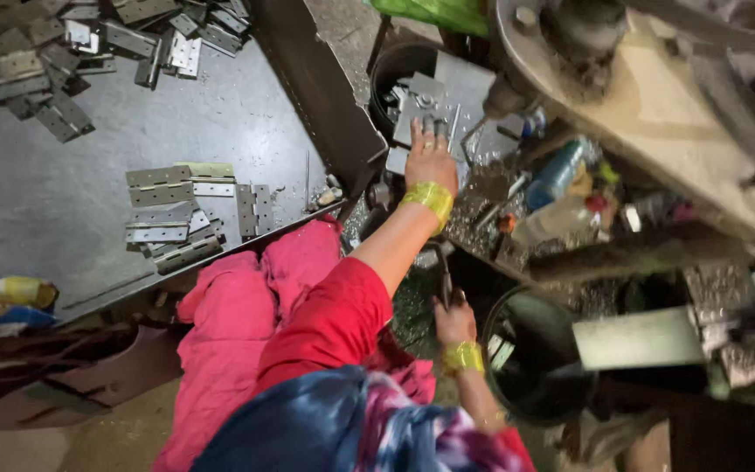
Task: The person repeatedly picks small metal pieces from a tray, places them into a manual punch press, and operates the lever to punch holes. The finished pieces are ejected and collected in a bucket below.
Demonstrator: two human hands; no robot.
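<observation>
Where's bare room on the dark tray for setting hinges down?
Free: the dark tray centre, between the top hinge pile and the lower stack; also its left part. Crowded: around the left hand under the drill.

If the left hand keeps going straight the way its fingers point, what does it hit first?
The left hand points up the picture, fingers already on the flat grey metal piece under the drill bit. Beyond it lies the dark round bucket's rim, probably next, though depth is unclear.

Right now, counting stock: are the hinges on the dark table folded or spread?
Spread: the hinges lie flat and open on the table.
</observation>
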